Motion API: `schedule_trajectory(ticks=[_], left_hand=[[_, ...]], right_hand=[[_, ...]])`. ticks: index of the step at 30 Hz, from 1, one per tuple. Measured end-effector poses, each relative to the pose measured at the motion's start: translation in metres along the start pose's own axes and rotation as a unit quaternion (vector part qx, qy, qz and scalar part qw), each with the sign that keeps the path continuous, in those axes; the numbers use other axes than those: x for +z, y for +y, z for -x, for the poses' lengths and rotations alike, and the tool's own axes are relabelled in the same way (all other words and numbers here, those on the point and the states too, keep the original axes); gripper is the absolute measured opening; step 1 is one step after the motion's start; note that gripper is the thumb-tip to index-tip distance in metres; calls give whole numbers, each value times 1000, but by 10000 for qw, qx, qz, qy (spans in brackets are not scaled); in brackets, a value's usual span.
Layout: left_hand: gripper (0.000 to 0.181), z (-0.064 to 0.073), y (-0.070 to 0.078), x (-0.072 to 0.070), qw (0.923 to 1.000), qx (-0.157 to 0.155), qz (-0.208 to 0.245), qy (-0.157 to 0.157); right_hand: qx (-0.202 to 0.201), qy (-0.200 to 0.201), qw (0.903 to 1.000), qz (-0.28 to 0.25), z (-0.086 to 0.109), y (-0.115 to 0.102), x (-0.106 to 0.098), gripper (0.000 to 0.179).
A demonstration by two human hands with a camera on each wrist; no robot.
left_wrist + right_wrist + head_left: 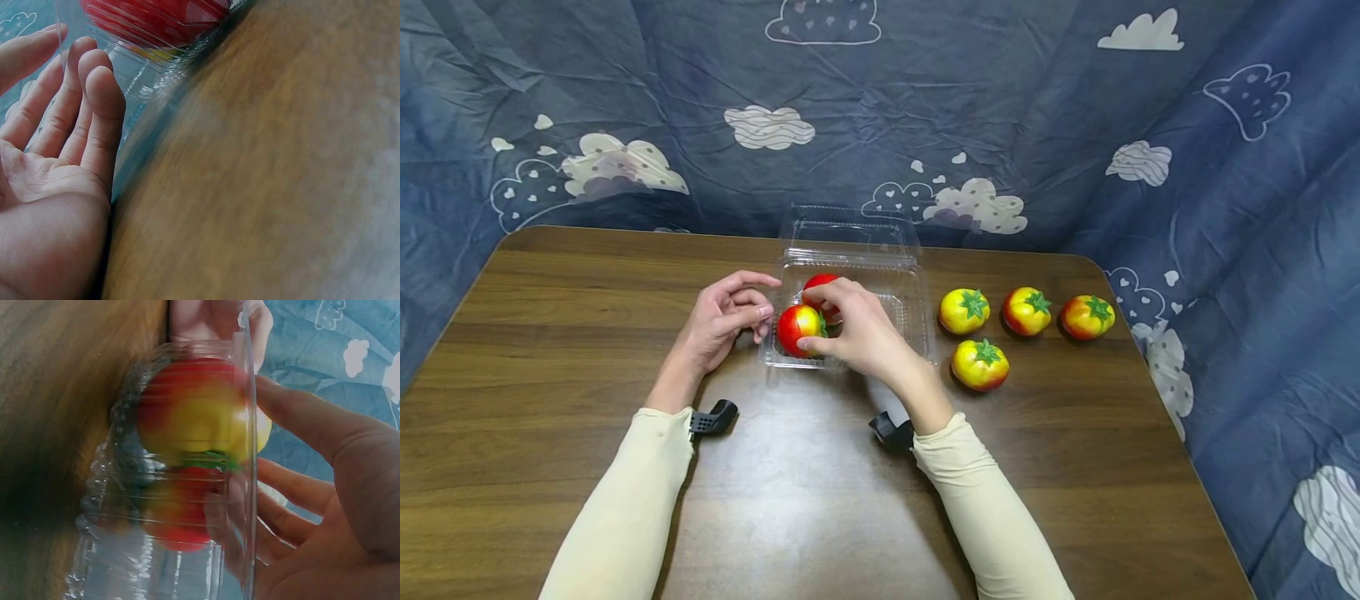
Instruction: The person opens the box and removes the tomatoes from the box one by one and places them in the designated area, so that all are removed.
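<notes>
A clear plastic clamshell box [910, 312] stands on the table with its lid raised at the back. Inside are two red-and-yellow toy tomatoes: a near one [792, 331] with its green leaves facing right, and a far one [822, 281], partly covered by fingers. My right hand [865, 329] reaches into the box and holds the near tomato, thumb on its front right and fingers curled behind. Through the box wall in the right wrist view, the near tomato [187, 412] looks blurred. My left hand [722, 317] is beside the box's left wall, fingers loosely bent and holding nothing.
Several more yellow-and-red toy tomatoes [981, 365] lie on the brown wooden table [572, 375] to the right of the box. A blue cloud-patterned cloth [700, 75] hangs behind the table and along its right side.
</notes>
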State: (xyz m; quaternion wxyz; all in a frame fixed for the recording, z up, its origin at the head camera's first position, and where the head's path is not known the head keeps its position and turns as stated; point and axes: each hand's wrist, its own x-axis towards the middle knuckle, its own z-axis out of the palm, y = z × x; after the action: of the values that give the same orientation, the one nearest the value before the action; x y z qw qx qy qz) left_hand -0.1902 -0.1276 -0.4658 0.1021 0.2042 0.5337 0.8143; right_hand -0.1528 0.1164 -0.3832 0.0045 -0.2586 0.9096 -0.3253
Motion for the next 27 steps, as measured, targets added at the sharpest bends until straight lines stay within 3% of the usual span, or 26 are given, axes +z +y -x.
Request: schedule_trajectory(ticks=[10, 18, 27], left_hand=[[33, 1, 1, 0, 9999, -70, -40, 81], [33, 2, 1, 1, 9999, -62, -12, 96], [34, 1, 0, 3, 9998, -23, -107, 162]], right_hand=[[15, -117, 9986, 522, 1, -5, 8, 61], [98, -72, 9984, 560, 4, -9, 8, 58], [245, 178, 9993, 240, 9, -14, 4, 58]])
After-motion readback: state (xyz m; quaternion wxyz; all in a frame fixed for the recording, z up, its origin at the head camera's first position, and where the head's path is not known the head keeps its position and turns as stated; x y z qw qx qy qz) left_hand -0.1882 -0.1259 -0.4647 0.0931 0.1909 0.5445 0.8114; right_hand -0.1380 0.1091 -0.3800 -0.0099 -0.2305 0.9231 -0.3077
